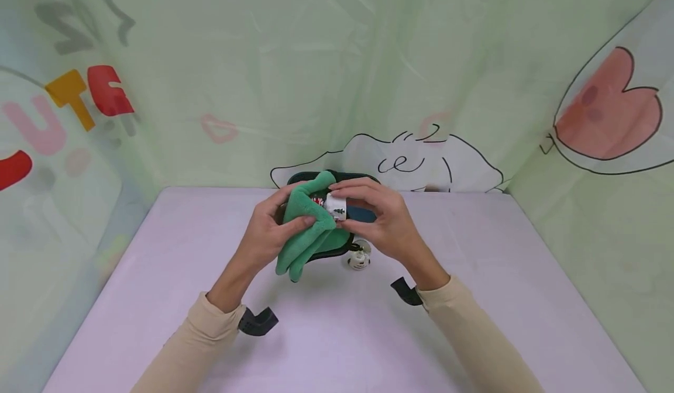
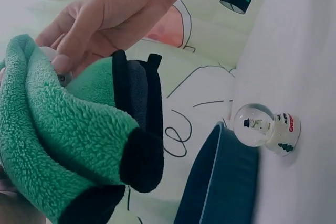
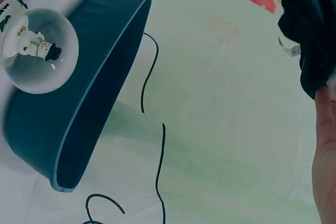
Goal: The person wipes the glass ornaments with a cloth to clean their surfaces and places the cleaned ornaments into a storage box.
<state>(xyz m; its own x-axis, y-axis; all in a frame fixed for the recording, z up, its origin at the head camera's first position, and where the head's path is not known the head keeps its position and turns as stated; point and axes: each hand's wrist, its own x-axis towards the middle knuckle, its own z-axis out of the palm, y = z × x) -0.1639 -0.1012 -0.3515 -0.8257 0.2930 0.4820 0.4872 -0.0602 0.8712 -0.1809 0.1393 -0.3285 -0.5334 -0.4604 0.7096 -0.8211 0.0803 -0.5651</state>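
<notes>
Gripping green fabric (image 1: pixel 298 248), left hand (image 1: pixel 265 229) hovers near red-lettered globe (image 2: pixel 272 129).

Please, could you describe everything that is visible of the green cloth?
The green cloth looks plush, with black edging; dark grey shows inside one fold. It is folded and bunched, held in the left hand, higher than the blue basin. It lies against the tree-printed white object in the right hand.

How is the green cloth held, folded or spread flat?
Folded: in the left wrist view, the green cloth hangs in overlapping layers with dark edging, and the left hand grips it.
</notes>
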